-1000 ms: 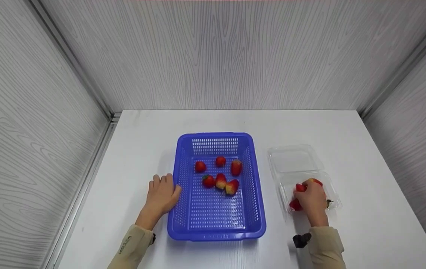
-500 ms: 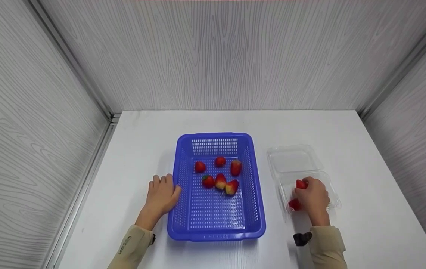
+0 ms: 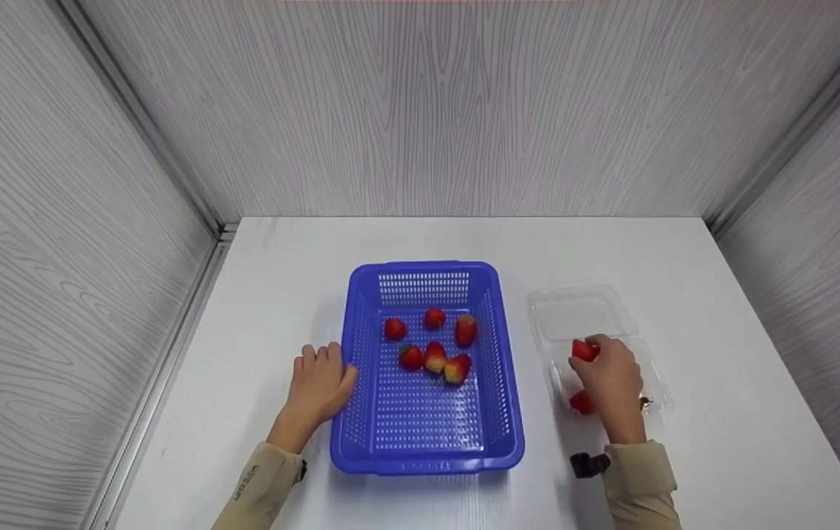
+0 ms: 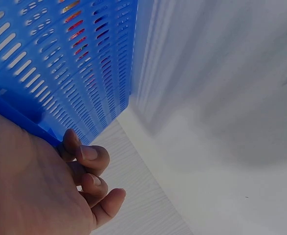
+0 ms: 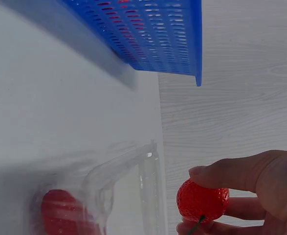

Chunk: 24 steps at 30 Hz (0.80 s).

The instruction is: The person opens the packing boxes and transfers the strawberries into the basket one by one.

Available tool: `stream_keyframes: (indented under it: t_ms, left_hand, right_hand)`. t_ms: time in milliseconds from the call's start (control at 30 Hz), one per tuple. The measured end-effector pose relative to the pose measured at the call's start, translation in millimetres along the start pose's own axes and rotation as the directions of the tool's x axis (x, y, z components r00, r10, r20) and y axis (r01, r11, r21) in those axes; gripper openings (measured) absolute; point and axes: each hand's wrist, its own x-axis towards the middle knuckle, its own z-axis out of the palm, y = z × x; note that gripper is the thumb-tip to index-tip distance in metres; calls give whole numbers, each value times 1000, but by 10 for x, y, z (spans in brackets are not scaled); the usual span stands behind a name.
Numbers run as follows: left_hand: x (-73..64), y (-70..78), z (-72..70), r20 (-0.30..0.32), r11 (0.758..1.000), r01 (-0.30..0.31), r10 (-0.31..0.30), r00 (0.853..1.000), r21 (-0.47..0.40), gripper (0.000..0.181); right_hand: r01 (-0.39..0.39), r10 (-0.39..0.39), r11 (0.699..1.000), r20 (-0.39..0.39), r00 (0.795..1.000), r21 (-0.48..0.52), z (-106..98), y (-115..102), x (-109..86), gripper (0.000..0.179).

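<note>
In the head view my left hand (image 3: 322,386) holds the left rim of a blue plastic basket (image 3: 427,465). Its fingers curl at the basket's side wall (image 4: 55,63) in the left wrist view. Several red strawberries, one of them a strawberry (image 3: 411,358) with a green cap, lie inside the basket. My right hand (image 3: 615,379) pinches a red strawberry (image 5: 202,199) between thumb and fingers, raised over a clear hinged plastic box (image 3: 655,368). Another strawberry (image 3: 581,403) stays in the box, beside the hand; part of the box's contents is hidden under that hand.
The box's lid (image 3: 581,316) lies folded back, away from the person. Both containers stand on a white table (image 3: 287,272), with grey wood-grain panels (image 3: 464,110) behind and at both sides.
My right hand has lifted a strawberry from the box and shifted slightly up and left in the head view. The left hand and the basket have stayed in place.
</note>
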Motion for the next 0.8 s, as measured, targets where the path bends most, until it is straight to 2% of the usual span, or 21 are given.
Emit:
stream_keyframes:
  t_ms: [300,533,800]
  left_hand:
    - [8,-5,6,7,1000,4,-4,1000,1,27]
    - [8,-20,18,2,1000,0,0,1000,17,24]
    - [14,-16,13,8,1000,8,-8,1000,15,26]
  right_hand:
    - [70,-70,998,-41,997,-5,51,-291,-108,45]
    - [183,-183,983,-96,978,-5,151,-498,-238,41]
    - [242,-241,970,-69,968,7,333,-710,-369,37]
